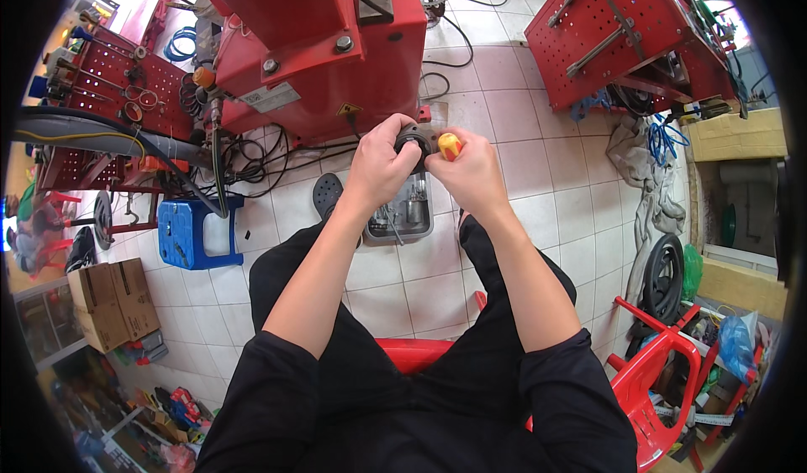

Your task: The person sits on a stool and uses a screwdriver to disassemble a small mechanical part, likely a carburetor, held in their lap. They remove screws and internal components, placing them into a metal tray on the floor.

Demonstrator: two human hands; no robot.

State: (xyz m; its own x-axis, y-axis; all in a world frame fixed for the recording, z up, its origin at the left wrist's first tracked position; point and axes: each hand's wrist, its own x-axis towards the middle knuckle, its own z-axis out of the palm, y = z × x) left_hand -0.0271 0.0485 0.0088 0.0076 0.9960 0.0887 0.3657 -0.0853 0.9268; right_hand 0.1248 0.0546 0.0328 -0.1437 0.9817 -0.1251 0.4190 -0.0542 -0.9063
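Note:
Both arms reach forward over a grey tray (426, 228) on the tiled floor. My left hand (380, 163) is closed round a dark, round metal part (408, 139), with the thumb laid over it. My right hand (473, 173) grips the yellow and orange handle of a screwdriver (450, 145), close to the right side of that part. The screwdriver's shaft is hidden, so I cannot tell whether its tip touches the part. Below my hands, several metal parts (412, 211) lie in the tray, and a thin metal rod (393, 225) leans at its near side.
A large red machine (353, 86) stands just ahead, with black cables (261, 166) beside it. Left are a blue stool (192, 233) and cardboard boxes (113, 301). A red pegboard cart (588, 36) is ahead right; a red chair (647, 397) stands near right.

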